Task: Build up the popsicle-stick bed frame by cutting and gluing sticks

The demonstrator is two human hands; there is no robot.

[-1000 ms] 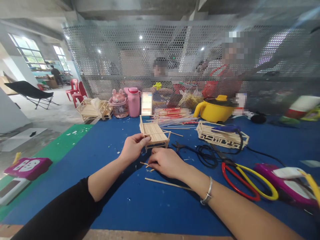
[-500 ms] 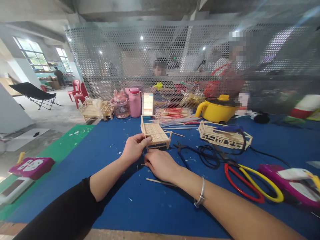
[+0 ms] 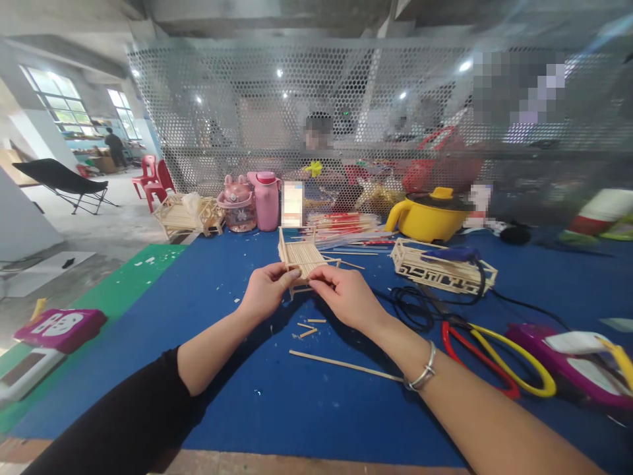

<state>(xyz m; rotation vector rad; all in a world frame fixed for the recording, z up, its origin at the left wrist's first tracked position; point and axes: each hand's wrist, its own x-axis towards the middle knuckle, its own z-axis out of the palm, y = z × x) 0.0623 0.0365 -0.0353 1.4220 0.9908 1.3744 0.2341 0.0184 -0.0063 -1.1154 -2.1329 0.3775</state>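
Note:
A small model bed of thin wooden sticks (image 3: 300, 256) stands on the blue table (image 3: 316, 402). My left hand (image 3: 266, 291) pinches its near left corner. My right hand (image 3: 346, 295) is raised to the model's near right edge, fingers pinched together on a short wooden stick that it holds against the frame. A few short stick pieces (image 3: 309, 326) and one long stick (image 3: 341, 364) lie on the table below my hands.
A second stick model (image 3: 438, 272) with a blue glue gun (image 3: 452, 254) on it, black cables and red-yellow cutters (image 3: 499, 359) lie right. Behind stand a yellow pot (image 3: 428, 216), pink bottles (image 3: 266, 201), a stick bundle (image 3: 341, 224) and a mesh screen with people beyond.
My right hand has lifted off the table, where it was over the loose stick pieces, and moved up to the model's near right edge. My left hand stays on the corner.

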